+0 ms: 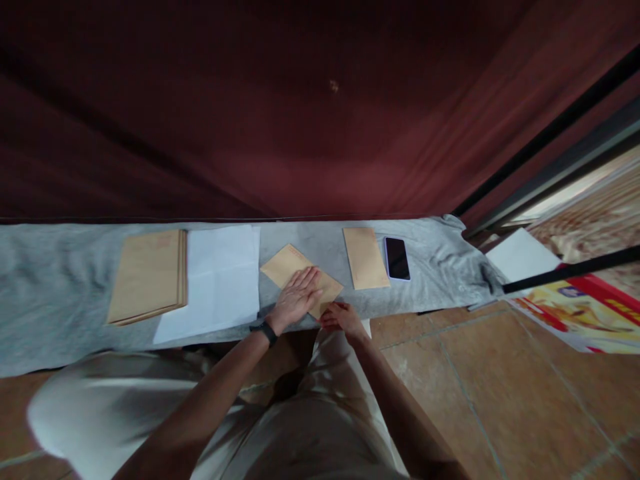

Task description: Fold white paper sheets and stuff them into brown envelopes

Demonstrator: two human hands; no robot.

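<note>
A small brown paper envelope (280, 265) lies slantwise on the grey cloth before me, with faint red print near its far corner. My left hand (295, 297), with a dark band on its wrist, rests flat across the middle of it, fingers stretched out. At the envelope's near right edge is my right hand (344, 316), its fingers bent and closed on that edge; the fingertips are partly hidden. Another brown envelope (367, 259) lies by itself to the right. On the left, white paper sheets (223, 280) lie beside a stack of larger brown envelopes (149, 273).
A phone (397, 258) lies right of the single envelope. The grey cloth (440, 267) covers a narrow bench against a dark red panel (300, 133). At the right are a black metal frame (570, 270) and a colourful printed box (590, 313) above the tiled floor (450, 373).
</note>
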